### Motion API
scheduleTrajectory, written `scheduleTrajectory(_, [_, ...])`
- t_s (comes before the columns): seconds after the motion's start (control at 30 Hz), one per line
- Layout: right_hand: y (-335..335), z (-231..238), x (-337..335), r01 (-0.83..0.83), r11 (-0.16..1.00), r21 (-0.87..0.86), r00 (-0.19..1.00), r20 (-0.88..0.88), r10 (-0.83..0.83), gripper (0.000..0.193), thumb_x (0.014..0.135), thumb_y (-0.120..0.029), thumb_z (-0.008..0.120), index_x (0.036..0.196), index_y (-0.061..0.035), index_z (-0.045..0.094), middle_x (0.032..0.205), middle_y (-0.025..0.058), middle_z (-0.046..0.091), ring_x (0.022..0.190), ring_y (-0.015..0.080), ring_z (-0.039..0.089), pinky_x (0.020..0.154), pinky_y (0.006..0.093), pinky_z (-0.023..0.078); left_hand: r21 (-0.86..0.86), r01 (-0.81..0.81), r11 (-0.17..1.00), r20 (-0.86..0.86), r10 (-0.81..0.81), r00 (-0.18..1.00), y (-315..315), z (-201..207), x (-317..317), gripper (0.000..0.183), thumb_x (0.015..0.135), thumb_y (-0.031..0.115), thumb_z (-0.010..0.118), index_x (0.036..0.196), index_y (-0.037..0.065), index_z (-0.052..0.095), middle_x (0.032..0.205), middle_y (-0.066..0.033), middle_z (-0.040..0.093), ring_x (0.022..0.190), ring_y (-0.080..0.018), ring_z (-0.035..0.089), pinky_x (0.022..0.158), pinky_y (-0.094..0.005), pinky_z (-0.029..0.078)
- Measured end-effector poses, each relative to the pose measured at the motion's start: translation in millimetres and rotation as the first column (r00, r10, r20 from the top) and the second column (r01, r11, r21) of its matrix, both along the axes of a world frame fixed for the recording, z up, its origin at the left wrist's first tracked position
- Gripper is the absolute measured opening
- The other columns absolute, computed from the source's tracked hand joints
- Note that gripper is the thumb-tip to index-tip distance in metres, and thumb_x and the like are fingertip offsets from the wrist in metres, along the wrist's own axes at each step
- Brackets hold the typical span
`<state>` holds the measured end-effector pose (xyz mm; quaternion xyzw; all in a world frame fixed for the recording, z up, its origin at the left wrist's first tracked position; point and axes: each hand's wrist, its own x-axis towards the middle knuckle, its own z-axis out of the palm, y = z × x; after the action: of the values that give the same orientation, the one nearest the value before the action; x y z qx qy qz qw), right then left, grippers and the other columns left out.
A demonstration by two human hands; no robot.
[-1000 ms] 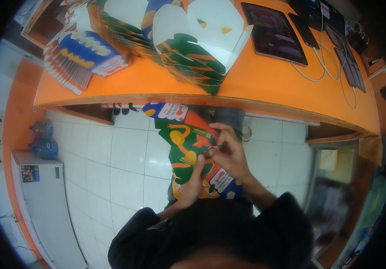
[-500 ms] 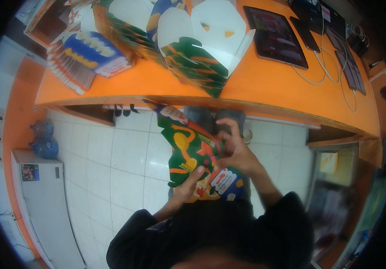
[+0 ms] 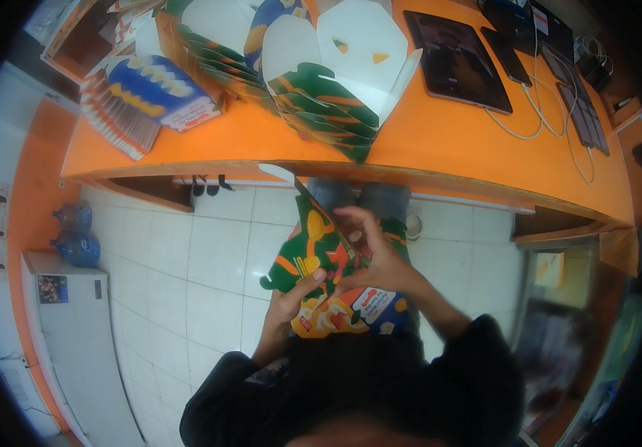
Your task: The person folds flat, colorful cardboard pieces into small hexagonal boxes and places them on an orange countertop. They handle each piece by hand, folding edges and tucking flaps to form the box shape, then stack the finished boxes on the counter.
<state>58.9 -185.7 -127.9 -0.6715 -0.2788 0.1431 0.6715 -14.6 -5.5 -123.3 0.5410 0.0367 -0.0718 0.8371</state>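
Over my lap I hold a partly folded cardboard food box (image 3: pixel 307 244), dark green with orange and yellow food drawings and a white inner side. My left hand (image 3: pixel 291 299) grips its lower left edge, thumb on top of the printed face. My right hand (image 3: pixel 383 262) is at its right side, fingers curled over a raised panel and thumb near the middle. Below, against my body, lies printed card in blue, white and orange (image 3: pixel 373 307); whether it belongs to the same box I cannot tell.
On the orange desk (image 3: pixel 242 138) stand nested open green boxes (image 3: pixel 324 104) and a fanned stack of blue-and-orange cartons (image 3: pixel 160 89). A tablet (image 3: pixel 459 63) and phones with white cables (image 3: pixel 541 123) lie to the right. Blue water bottles (image 3: pixel 76 235) and a white cabinet (image 3: pixel 71 320) are at left.
The box has turned and its far panel has folded upward, now showing a white inner side. My right hand has moved left over the panel; my left hand has shifted slightly left.
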Motion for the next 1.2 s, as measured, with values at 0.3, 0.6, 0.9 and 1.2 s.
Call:
scheduleTrajectory(0.3, [-18,25,22,0.0,0.998,-0.063,1.0,0.004,0.0,0.087,0.068,-0.034,0.082,0.14,-0.0101,0.041,0.146,0.0129,0.036,0.135,0.0271,0.034,0.108,0.0393,0.031,-0.261,0.212,0.942,-0.112,-0.248,0.962,21,-26,-16,0.059,0.068,-0.001,0.063,0.125,-0.009,0.048,0.115,-0.0222,0.061,0.102,-0.0311,0.063,0.09,-0.0387,0.05])
scheduleTrajectory(0.6, [-18,30,11,0.108,0.994,-0.026,0.994,0.006,-0.108,0.074,0.075,-0.016,0.076,0.138,-0.0015,0.041,0.143,0.0169,0.04,0.135,0.0267,0.034,0.111,0.0356,0.026,-0.543,0.239,0.805,0.005,-0.281,0.96,24,-51,-9,0.064,0.061,-0.003,0.06,0.123,-0.012,0.048,0.114,-0.0246,0.061,0.102,-0.0342,0.063,0.093,-0.04,0.049])
scheduleTrajectory(0.9, [-20,30,1,0.096,0.994,0.045,0.985,-0.146,-0.089,0.06,0.084,-0.013,0.069,0.136,0.0011,0.042,0.135,0.0164,0.049,0.123,0.0171,0.044,0.102,0.0289,0.034,-0.53,0.161,0.832,-0.046,-0.218,0.975,15,-49,2,0.063,0.062,-0.002,0.059,0.123,-0.012,0.047,0.113,-0.0249,0.061,0.101,-0.0345,0.063,0.092,-0.0401,0.049])
scheduleTrajectory(1.2, [-20,25,-8,0.101,0.994,0.032,0.948,-0.306,-0.087,0.043,0.093,-0.022,0.06,0.128,0.0016,0.052,0.105,0.0063,0.062,0.091,0.0075,0.055,0.075,0.0221,0.046,-0.437,0.318,0.841,-0.063,-0.382,0.922,18,-33,12,0.054,0.071,-0.002,0.067,0.123,-0.003,0.05,0.113,-0.0142,0.062,0.104,-0.0236,0.061,0.088,-0.0312,0.049])
